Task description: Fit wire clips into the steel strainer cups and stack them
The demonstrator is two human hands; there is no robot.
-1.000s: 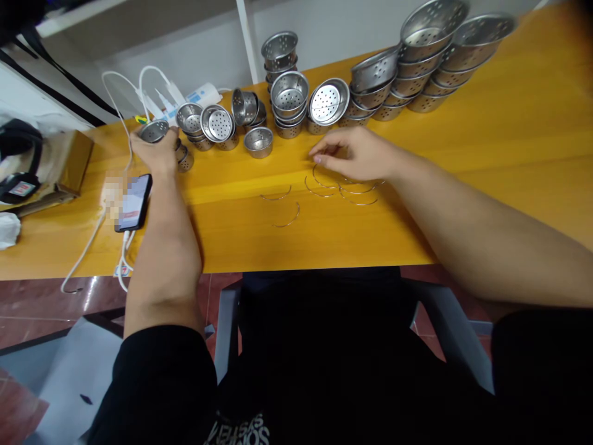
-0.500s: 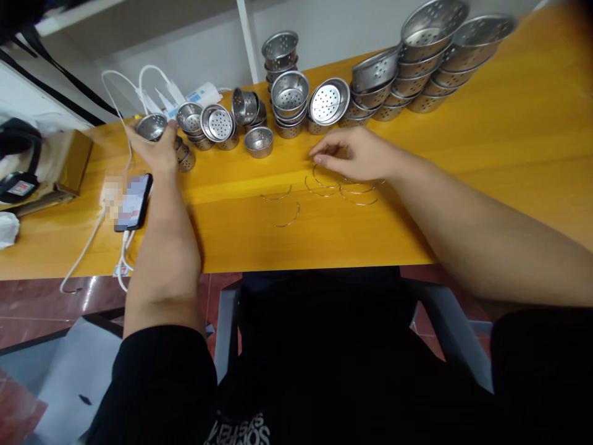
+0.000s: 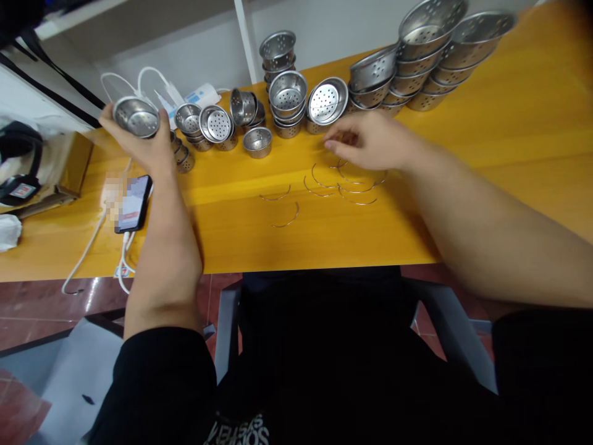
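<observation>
Okay, left hand grips one cup, lifted; right hand half-curled, seemingly empty; wires loose, stacks along tabletop back edge.

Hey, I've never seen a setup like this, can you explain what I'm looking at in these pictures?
There's no machine: these are a person's own bare hands, seen by a camera worn on their head, looking forward and down. The left hand holds a metal cup with small holes, its open top showing. The right hand is over the yellow table, fingers curled; I can't make out anything in it. Near it lie thin curved wires. Stacks of similar cups line the back of the table, and a phone lies near the left forearm.
</observation>
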